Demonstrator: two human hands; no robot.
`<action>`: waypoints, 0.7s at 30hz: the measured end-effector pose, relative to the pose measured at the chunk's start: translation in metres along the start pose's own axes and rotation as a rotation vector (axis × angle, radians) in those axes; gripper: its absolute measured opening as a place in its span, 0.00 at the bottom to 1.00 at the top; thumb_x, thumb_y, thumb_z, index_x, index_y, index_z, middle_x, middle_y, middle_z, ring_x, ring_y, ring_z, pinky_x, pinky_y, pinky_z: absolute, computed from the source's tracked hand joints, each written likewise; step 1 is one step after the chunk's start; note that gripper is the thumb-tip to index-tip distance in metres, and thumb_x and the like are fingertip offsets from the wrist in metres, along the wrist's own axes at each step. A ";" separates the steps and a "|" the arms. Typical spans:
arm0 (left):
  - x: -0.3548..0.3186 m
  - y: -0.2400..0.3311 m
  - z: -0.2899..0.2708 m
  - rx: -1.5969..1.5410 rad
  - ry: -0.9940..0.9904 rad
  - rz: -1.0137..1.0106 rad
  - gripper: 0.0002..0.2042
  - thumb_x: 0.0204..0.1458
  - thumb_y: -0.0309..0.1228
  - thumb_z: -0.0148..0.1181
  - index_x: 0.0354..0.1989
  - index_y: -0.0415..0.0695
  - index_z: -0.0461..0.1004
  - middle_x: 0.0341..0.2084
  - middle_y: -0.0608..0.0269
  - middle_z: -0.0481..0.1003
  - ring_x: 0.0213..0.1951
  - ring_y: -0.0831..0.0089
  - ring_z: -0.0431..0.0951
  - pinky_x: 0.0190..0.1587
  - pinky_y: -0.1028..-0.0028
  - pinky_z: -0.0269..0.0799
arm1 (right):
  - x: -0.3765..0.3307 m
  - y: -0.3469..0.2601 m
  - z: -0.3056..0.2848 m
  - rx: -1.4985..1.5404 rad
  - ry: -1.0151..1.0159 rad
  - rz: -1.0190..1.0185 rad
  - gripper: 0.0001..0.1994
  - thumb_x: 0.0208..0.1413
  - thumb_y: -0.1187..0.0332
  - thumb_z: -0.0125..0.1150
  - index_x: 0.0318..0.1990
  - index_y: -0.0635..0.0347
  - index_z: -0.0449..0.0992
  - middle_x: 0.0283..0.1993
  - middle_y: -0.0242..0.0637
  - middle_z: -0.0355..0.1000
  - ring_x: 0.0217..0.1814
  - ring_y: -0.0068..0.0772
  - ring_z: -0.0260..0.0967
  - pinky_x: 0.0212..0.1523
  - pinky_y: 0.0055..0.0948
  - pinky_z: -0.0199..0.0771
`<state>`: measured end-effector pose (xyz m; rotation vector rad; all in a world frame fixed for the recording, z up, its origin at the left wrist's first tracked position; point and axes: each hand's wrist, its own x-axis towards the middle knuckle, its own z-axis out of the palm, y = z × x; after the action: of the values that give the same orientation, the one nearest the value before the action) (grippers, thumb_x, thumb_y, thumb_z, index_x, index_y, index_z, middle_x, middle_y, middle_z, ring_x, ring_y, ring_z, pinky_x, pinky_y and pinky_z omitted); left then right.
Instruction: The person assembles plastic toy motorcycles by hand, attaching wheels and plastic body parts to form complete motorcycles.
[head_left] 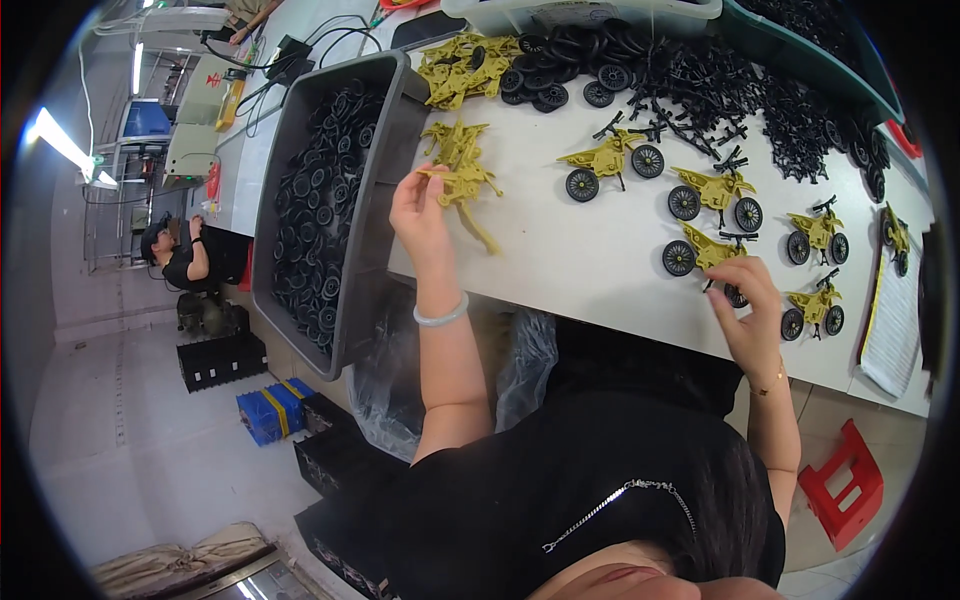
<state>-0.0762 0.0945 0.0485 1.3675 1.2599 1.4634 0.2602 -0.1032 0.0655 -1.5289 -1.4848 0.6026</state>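
the long white worktable (600,270) is taking up most of the scene, running away from the person. along its left edge a deep grey bin (375,200) is sitting, loaded with black toy wheels (320,200). further back a heap of black plastic parts (720,90) is spreading across the tabletop, with a pile of loose olive-yellow frames (465,70) and more wheels beside it. down on the floor a red stool (850,485) is standing at the right and a blue crate (272,408) at the left, with another person (185,255) sitting well apart in the background.

five finished toy motorcycles are standing in a loose group on the right half of the table — the biggest-looking one (612,165) nearest the middle.

the left hand (420,215), wearing a pale bangle, is lifting a bare olive-yellow motorcycle frame (462,185) from a small cluster of frames just beside the bin; thumb and fingertips are pinching it near its rear end, the rest of the hand half curled.

the right hand (745,310) is resting at the near table edge, fingers bent down onto the rear wheel of a sixth motorcycle (700,255) — the wheel is mostly hidden under the fingers, so i cannot tell whether they are actually gripping it or only touching it.
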 end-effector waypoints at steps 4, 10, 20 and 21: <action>0.009 -0.018 -0.021 -0.220 0.024 -0.206 0.10 0.56 0.21 0.54 0.46 0.34 0.69 0.42 0.52 0.75 0.44 0.71 0.75 0.48 0.73 0.72 | 0.024 -0.011 0.025 -0.115 -0.135 -0.190 0.08 0.43 0.75 0.64 0.34 0.60 0.76 0.37 0.37 0.71 0.41 0.40 0.66 0.42 0.33 0.65; 0.001 0.001 -0.034 -0.586 -0.087 -0.319 0.08 0.57 0.23 0.53 0.45 0.38 0.68 0.43 0.49 0.74 0.44 0.66 0.76 0.48 0.68 0.74 | 0.086 -0.004 0.080 -0.549 -0.056 -0.276 0.08 0.44 0.64 0.65 0.29 0.58 0.77 0.31 0.33 0.70 0.42 0.36 0.65 0.44 0.33 0.61; -0.098 0.021 -0.012 0.316 -0.345 -0.204 0.09 0.50 0.21 0.58 0.40 0.39 0.70 0.40 0.54 0.75 0.39 0.61 0.76 0.42 0.67 0.72 | 0.068 -0.005 0.120 -0.642 -0.085 -0.324 0.03 0.40 0.70 0.58 0.20 0.56 0.72 0.25 0.32 0.69 0.36 0.33 0.64 0.38 0.32 0.60; -0.100 0.020 -0.012 0.654 -0.323 -0.011 0.09 0.48 0.22 0.60 0.39 0.40 0.72 0.39 0.56 0.75 0.39 0.58 0.76 0.41 0.65 0.71 | 0.060 -0.007 0.119 -0.625 -0.106 -0.319 0.03 0.40 0.70 0.58 0.20 0.56 0.72 0.24 0.32 0.69 0.35 0.33 0.64 0.37 0.33 0.60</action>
<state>-0.0723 -0.0080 0.0442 1.9160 1.5869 0.7858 0.1664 -0.0159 0.0277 -1.6703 -2.0735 0.0190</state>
